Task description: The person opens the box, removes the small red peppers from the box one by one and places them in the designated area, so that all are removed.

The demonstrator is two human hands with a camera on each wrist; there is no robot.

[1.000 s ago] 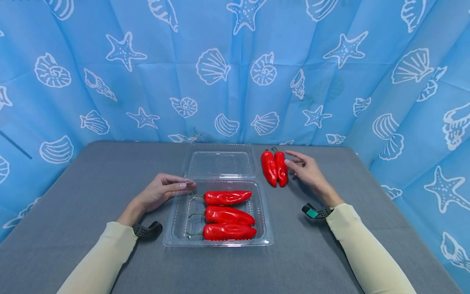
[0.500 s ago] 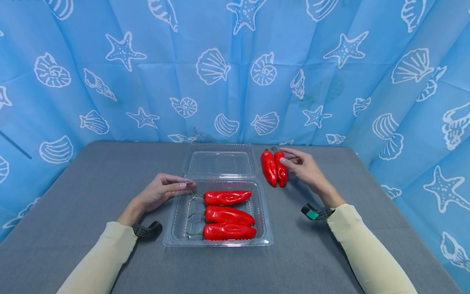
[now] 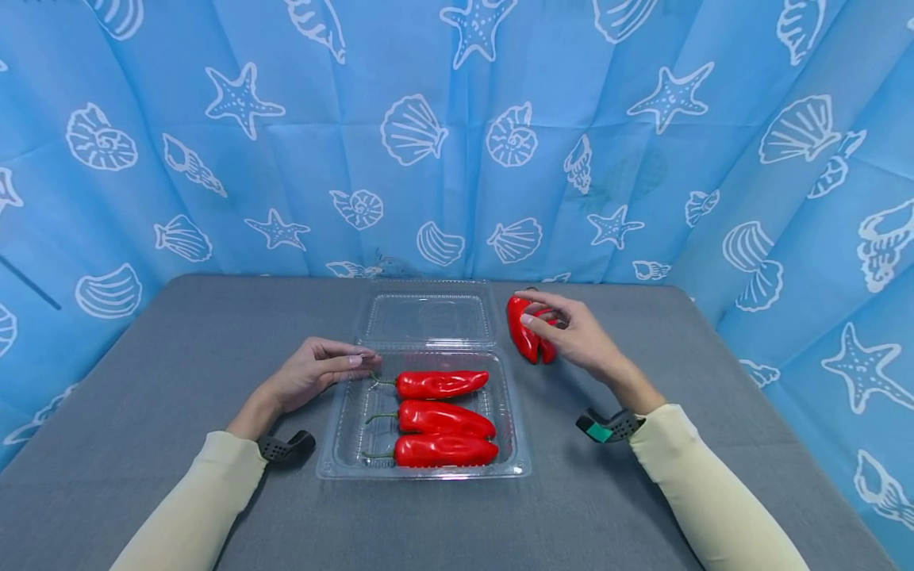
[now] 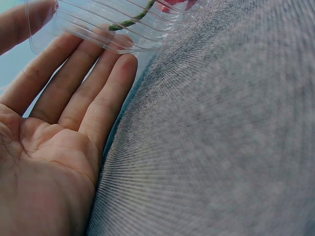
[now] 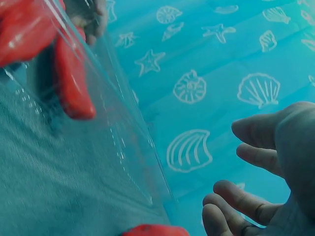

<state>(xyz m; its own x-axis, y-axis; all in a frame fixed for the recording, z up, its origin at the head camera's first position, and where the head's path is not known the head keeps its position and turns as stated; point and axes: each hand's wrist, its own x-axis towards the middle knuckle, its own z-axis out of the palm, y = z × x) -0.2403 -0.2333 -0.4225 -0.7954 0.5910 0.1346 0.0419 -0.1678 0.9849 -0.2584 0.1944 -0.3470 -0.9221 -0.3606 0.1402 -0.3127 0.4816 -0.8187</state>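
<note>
A hinged clear plastic box (image 3: 421, 474) lies with its lid (image 3: 428, 317) folded back. Three red peppers (image 3: 446, 450) with green stems lie side by side inside it. My left hand (image 3: 314, 373) pinches the box's left rim; in the left wrist view the thumb (image 4: 24, 27) is over the edge and the fingers reach underneath. My right hand (image 3: 574, 333), fingers spread and slightly bent, hovers over two more red peppers to the right of the lid. The left one (image 3: 520, 333) shows mostly; the right one (image 3: 547, 351) is largely hidden behind the hand.
A grey cloth-covered table (image 3: 614, 507) carries everything. Behind it and along the right hangs a blue curtain (image 3: 457, 190) printed with white shells and starfish. The open lid reaches almost to the table's back edge.
My right hand has moved left from beside the two loose peppers to over them, covering much of the right one. My left hand, the box and the peppers in it have stayed still.
</note>
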